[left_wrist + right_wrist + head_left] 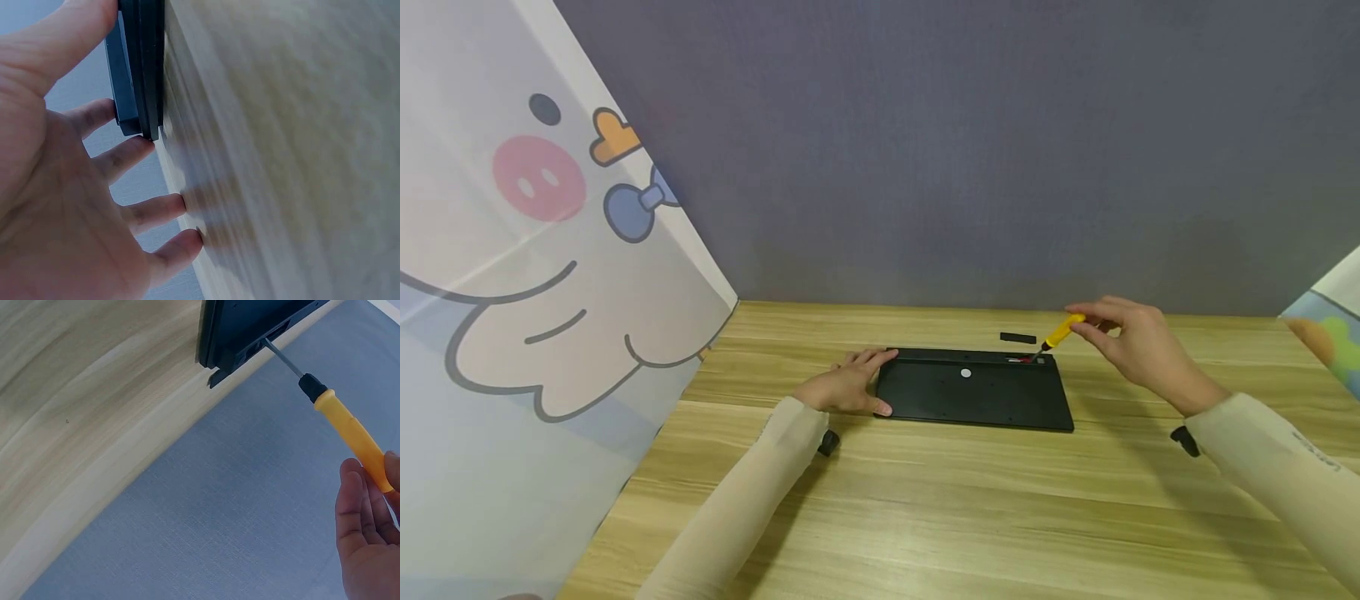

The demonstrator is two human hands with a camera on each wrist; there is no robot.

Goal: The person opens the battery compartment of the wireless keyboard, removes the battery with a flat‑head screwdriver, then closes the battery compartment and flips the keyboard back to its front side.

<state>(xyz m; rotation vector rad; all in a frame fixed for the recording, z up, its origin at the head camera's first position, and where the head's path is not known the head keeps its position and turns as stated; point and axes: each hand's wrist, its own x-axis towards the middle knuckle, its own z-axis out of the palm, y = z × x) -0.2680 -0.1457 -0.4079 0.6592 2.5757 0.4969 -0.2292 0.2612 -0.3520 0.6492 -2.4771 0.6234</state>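
A black keyboard [992,396] lies face down on the table, a round white sticker on its underside. My left hand [847,385] rests at its left end, thumb at the near corner and index finger at the far one. In the left wrist view the other fingers [153,212] spread past the black edge, tips on the wood. Between thumb and fingers my right hand [1138,342] pinches the yellow handle end of a screwdriver [1062,332]. The tilted metal shaft [284,359] reaches into an open slot [1021,360] in the far right strip, where some red shows.
Just behind the keyboard lies a small black strip-shaped cover [1018,337]. The wood-grain table [925,508] ends at a grey panel [955,167] at the back. A cartoon-printed panel [580,333] stands on the left, another printed one [1326,325] on the right.
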